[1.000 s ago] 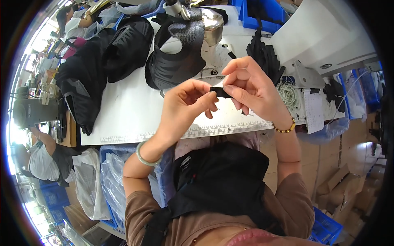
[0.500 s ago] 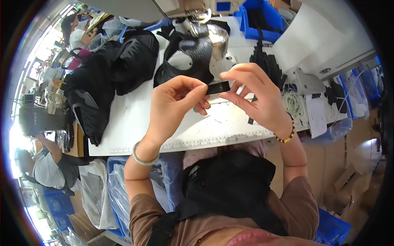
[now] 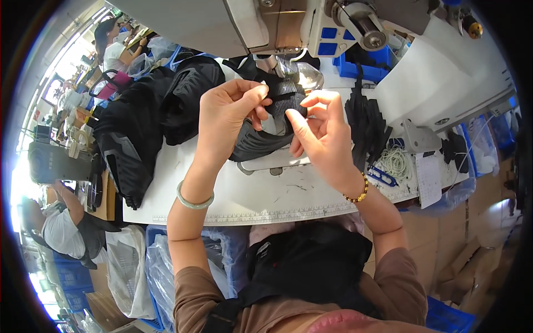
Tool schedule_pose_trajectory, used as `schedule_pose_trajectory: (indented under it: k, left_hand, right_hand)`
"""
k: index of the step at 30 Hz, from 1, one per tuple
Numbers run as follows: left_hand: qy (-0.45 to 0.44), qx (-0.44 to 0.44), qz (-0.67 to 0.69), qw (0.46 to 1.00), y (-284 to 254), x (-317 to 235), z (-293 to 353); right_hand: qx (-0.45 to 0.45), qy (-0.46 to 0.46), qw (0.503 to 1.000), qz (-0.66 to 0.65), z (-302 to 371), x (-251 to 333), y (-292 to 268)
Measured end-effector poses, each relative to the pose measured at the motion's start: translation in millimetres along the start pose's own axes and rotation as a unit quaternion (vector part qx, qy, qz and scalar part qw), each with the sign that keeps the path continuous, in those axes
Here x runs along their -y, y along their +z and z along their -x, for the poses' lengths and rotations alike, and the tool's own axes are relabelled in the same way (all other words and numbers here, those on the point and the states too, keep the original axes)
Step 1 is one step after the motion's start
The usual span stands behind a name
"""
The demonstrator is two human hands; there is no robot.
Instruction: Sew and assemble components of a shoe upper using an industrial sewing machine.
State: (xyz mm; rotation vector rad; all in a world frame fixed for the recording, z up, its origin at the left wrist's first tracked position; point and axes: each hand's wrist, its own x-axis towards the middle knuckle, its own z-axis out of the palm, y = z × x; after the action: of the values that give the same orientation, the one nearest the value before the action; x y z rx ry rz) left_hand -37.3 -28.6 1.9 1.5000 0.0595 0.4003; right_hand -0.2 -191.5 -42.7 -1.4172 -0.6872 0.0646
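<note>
In front of the sewing machine, my left hand (image 3: 227, 111) is closed, thumb and index finger pinched together. My right hand (image 3: 325, 133) is at the same height to its right, thumb and fingertips curled in. Between both fingertips is a short black strap (image 3: 288, 105), hard to tell apart from the dark fabric behind it. Just beyond and below the fingers, a curved black fabric piece (image 3: 264, 145) with a textured grey surface lies at the machine's bed. Its far part is hidden by my hands and the machine.
The sewing machine head (image 3: 288, 28) overhangs the white table (image 3: 222, 202). Black fabric pieces (image 3: 130, 122) pile at left. Right are black straps (image 3: 363, 119), blue thread snips (image 3: 382, 176), loose pale thread (image 3: 395, 161) and a paper sheet (image 3: 428, 177). A blue bin (image 3: 363, 72) stands behind.
The view has tilted, bringing more of the sewing machine into sight. My hands have moved toward the machine and the black fabric piece, with the strap between them.
</note>
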Motion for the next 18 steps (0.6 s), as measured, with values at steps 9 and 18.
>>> schedule_pose_trajectory:
  k: [9,18]
  left_hand:
    - [-0.044,0.023,-0.015,0.999,-6,-1,-9]
    - [-0.017,0.090,-0.152,0.984,-7,-12,-17]
  right_hand:
    - [-0.015,-0.128,0.979,0.156,5,-11,4]
    - [-0.014,-0.156,0.974,0.163,3,-12,1]
